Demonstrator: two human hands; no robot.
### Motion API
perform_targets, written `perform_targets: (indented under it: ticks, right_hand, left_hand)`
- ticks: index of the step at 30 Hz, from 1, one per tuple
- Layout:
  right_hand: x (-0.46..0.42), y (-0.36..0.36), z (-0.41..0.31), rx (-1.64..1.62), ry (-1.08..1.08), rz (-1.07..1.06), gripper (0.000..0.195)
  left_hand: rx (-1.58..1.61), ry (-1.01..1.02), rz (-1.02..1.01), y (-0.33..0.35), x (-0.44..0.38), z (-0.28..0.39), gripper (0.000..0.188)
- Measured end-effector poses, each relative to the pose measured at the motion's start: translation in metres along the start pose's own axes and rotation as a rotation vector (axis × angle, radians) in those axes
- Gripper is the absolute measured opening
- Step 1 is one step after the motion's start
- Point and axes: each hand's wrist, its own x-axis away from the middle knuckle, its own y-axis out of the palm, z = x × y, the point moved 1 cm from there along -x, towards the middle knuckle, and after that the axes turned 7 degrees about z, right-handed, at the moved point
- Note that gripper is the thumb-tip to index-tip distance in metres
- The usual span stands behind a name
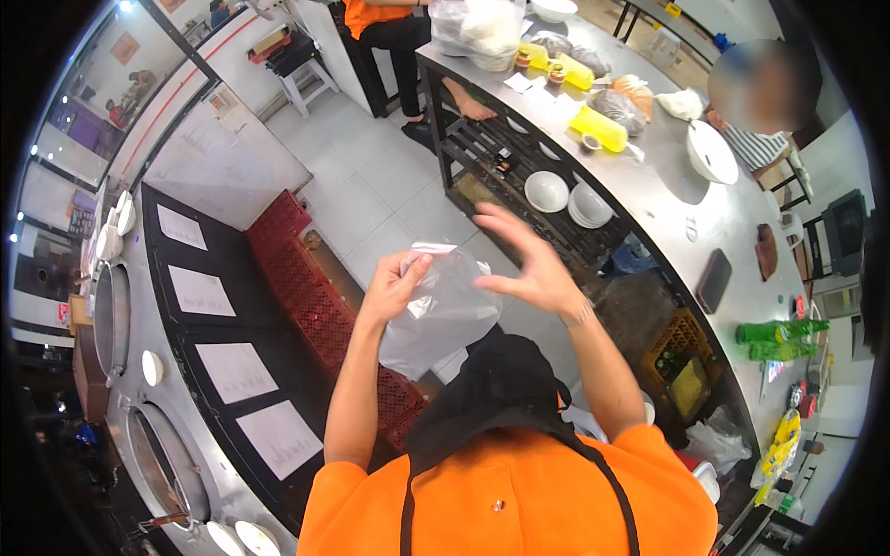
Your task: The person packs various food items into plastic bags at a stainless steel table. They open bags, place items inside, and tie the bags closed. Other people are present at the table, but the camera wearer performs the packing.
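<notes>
A clear plastic bag (445,313) hangs in front of my chest, above the tiled floor. My left hand (395,283) pinches its upper edge between thumb and fingers. To the right of the bag, my right hand (525,264) is raised with thumb and fingers spread, holding nothing. Its thumb is close to the bag's edge; whether they touch I cannot tell. A bracelet circles my right wrist.
The steel counter (667,229) on the right bears yellow bottles (603,131), filled bags, a white bowl (712,153), a phone (714,281) and green bottles (782,331). Another steel counter (132,368) with round pots stands left. Red crates (306,285) line its base. Other people sit beyond the right counter.
</notes>
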Motion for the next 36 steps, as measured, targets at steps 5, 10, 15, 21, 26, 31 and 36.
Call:
perform_targets:
  ticks: [5, 10, 15, 21, 26, 31, 36]
  right_hand:
    - [-0.136, 0.043, 0.123, -0.281, 0.458, -0.73, 0.059]
    - [-0.224, 0.066, 0.133, -0.126, 0.297, -0.078, 0.032]
    - [-0.312, 0.064, 0.189, -0.221, 0.387, -0.28, 0.023]
    - [-0.394, 0.064, 0.236, -0.426, 0.377, -0.39, 0.023]
    - [-0.42, 0.087, 0.263, -0.506, 0.587, -0.383, 0.021]
    - [-0.417, 0.123, 0.273, -0.598, 0.681, -0.074, 0.018]
    - [-0.429, 0.16, 0.264, -0.65, 0.889, 0.105, 0.018]
  left_hand:
    - [-0.064, -0.054, -0.078, -0.061, -0.112, 0.031, 0.036]
    - [-0.191, -0.127, -0.009, -0.124, -0.226, 0.028, 0.037]
    - [-0.281, -0.164, -0.072, -0.156, -0.322, 0.036, 0.036]
    - [-0.317, -0.205, -0.152, -0.19, -0.414, 0.043, 0.036]
    - [-0.727, 0.071, 0.131, -0.202, -0.454, 0.049, 0.033]
    - [-0.282, -0.009, 0.934, -0.152, -0.388, 0.016, 0.022]
    - [0.288, -0.334, 0.65, -0.135, -0.396, -0.029, 0.032]
